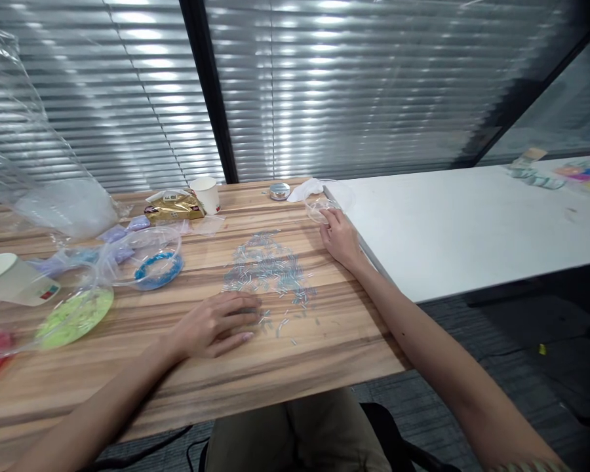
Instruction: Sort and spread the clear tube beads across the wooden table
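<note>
A loose spread of small tube-shaped beads (pixel 270 267), silvery and pale blue, lies across the middle of the wooden table. At its near left edge my left hand (pixel 219 324) rests palm down, fingers stretched out and slightly apart, touching the table beside the nearest beads. Farther back on the right, my right hand (pixel 341 237) has its bent fingers on the near rim of a clear plastic bowl (pixel 314 210). Its thumb is mostly hidden, and the bowl stands by the seam between the two tables.
Clear bowls at left hold blue beads (pixel 158 269) and yellow-green pieces (pixel 76 316). Two paper cups (pixel 206 195), a gold packet (pixel 174 206), a round tin (pixel 279 191) and white tissue (pixel 305 190) stand nearby. A white table (pixel 452 229) adjoins at right.
</note>
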`<state>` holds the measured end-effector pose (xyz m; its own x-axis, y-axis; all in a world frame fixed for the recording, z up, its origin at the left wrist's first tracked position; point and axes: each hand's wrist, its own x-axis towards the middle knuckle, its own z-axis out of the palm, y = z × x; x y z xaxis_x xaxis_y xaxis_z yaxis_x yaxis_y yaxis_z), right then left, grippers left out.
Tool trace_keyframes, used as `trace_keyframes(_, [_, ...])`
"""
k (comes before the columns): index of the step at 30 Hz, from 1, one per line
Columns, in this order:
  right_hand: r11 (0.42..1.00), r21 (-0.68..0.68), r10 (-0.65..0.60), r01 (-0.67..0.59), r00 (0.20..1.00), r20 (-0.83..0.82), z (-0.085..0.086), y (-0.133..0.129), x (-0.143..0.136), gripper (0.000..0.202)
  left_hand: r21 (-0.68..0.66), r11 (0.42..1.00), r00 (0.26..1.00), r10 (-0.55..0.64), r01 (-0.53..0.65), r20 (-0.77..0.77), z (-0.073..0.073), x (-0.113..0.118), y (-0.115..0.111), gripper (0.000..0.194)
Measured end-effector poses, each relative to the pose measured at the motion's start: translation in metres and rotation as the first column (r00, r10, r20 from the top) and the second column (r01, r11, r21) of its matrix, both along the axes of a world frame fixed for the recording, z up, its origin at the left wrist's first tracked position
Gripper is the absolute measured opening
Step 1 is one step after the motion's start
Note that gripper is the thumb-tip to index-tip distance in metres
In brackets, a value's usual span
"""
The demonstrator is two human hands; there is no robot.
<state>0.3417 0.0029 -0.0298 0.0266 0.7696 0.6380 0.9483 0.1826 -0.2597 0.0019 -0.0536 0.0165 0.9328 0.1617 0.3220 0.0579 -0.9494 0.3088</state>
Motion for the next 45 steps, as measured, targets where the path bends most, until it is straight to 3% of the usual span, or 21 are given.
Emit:
trace_keyframes(8, [1.0,0.0,-0.002,0.002,1.0,0.001,-0.0001,-0.0001,-0.0004,0.037,0.094,0.994,0.998,0.057,-0.055,-0.023,-0.0014,-0.0002,0.0011,0.029])
trace_keyframes(16, [1.0,-0.019,-0.004,0.004,1.0,0.002,0.001,-0.001,-0.0005,0.037,0.158,0.984,0.993,0.073,-0.087,0.087,-0.0026,-0.0008,0.0018,0.024])
trace_keyframes(32, [1.0,-0.02,-0.006,0.006,1.0,0.002,0.0007,-0.0012,-0.0006,0.037,0.072,0.996,0.998,0.047,-0.05,0.044,-0.0035,-0.0012,0.002,0.024])
trace_keyframes(45, [1.0,-0.026,0.002,-0.002,1.0,0.016,0.0011,-0.0013,-0.0008,0.037,0.121,0.989,0.993,0.073,-0.084,0.089,-0.002,-0.0001,0.001,0.022])
